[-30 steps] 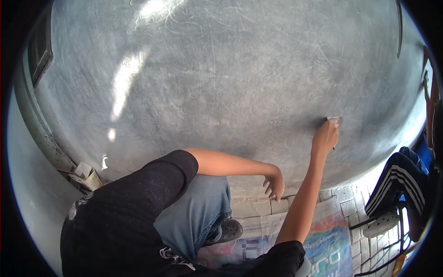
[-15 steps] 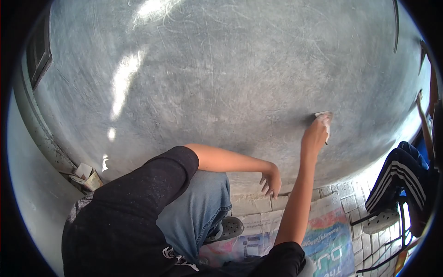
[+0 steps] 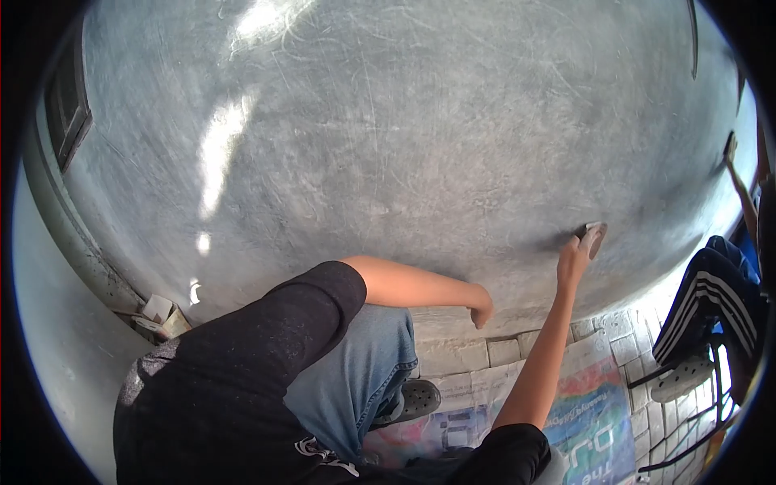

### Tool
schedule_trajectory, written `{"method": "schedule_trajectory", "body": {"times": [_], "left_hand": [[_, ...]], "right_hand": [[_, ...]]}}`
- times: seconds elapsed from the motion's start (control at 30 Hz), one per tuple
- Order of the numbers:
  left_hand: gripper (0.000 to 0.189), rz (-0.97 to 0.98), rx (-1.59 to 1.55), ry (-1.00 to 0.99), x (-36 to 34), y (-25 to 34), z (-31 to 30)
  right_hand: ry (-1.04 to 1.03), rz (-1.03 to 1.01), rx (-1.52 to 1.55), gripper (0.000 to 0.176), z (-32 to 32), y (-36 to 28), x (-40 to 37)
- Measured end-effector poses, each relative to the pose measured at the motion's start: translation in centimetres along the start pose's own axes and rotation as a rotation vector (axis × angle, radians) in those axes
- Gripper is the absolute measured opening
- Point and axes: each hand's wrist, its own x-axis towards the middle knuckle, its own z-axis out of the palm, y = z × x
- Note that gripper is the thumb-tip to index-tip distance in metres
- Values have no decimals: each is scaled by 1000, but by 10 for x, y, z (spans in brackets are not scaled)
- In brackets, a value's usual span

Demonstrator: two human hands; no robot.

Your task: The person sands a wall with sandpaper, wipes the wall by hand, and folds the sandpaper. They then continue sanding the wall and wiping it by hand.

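Observation:
A grey plastered wall point(image 3: 364, 145) with scratches and bright patches of sunlight fills most of the view. My right hand point(image 3: 574, 255) is closed on a small flat piece point(image 3: 596, 239), greyish-white and brown, pressed to the wall at right of centre. What kind of piece it is I cannot make out. My left hand point(image 3: 482, 309) hangs beyond my bent knee, close to the lower wall. Its fingers point down and look bunched; whether they are apart or closed does not show.
A printed banner point(image 3: 594, 436) covers part of the brick paving point(image 3: 626, 349). At the right, a co-worker in striped trousers point(image 3: 703, 303) sits on a dark-legged seat, one hand point(image 3: 731, 149) at the wall. A box of scraps point(image 3: 162, 317) stands in the left corner.
My right hand has moved right and down along the wall with the piece. My left hand has turned, its fingers less spread to view. The co-worker's hand is higher on the wall.

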Motion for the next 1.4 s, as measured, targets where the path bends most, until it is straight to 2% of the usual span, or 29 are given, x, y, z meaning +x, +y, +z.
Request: {"method": "schedule_trajectory", "body": {"times": [0.03,0.07,0.13,0.17,0.2,0.23,0.37,0.43,0.57,0.63,0.67,0.73,0.77,0.83,0.9,0.93,1.0,1.07,1.13,1.2,1.27,1.33,1.4], "left_hand": [[37,2,3,-6,5,-3,3],[35,20,-35,-30,10,-6,6],[33,40,-70,-60,13,-5,6],[41,45,-23,-98,11,-2,2],[50,46,24,-134,11,-3,0],[50,45,25,-135,11,-2,-1],[51,87,20,-58,9,2,1],[51,102,10,-56,4,3,0],[50,84,16,-74,1,0,-2],[50,80,30,-80,8,-2,0],[50,81,61,-86,14,-3,0],[50,91,82,-89,26,-8,7],[49,138,60,-26,32,-12,10],[48,218,10,45,44,-18,16],[48,261,-27,20,31,-9,5],[48,265,-39,-1,19,-2,-1],[47,251,-46,-48,-4,9,-13],[47,211,-55,-74,-23,10,-20],[47,196,-52,-61,-18,1,-14],[47,237,-71,4,17,-20,6],[38,84,-127,-29,36,-30,14],[39,76,-127,-26,28,-28,11],[40,56,-138,-19,16,-25,5]], "right_hand": [[-68,140,117,55,-1,15,-5],[-66,146,114,55,1,30,-10],[-175,567,491,63,5,54,-23],[-172,572,492,63,7,61,-29],[-157,764,649,66,10,65,-35],[-143,955,805,70,12,68,-40],[-127,1039,900,72,20,81,-55],[-89,1255,858,72,9,61,-59],[-87,1264,862,67,10,51,-55],[-140,986,936,62,27,56,-45],[-75,775,742,63,38,47,-41],[20,361,418,64,44,-25,-42],[55,157,292,64,42,-66,-50],[-1,-269,104,65,29,-131,-66],[-193,-564,19,64,14,-169,-74],[-199,-562,13,64,15,-173,-77],[-238,-755,-1,60,15,-175,-78],[-254,-756,23,56,15,-159,-69],[-138,-703,-22,55,11,-131,-57],[-71,-421,87,49,5,-92,-51],[9,-40,261,47,14,-28,-55],[-110,708,719,48,18,31,-70],[-201,1445,777,58,-3,14,-81]]}}
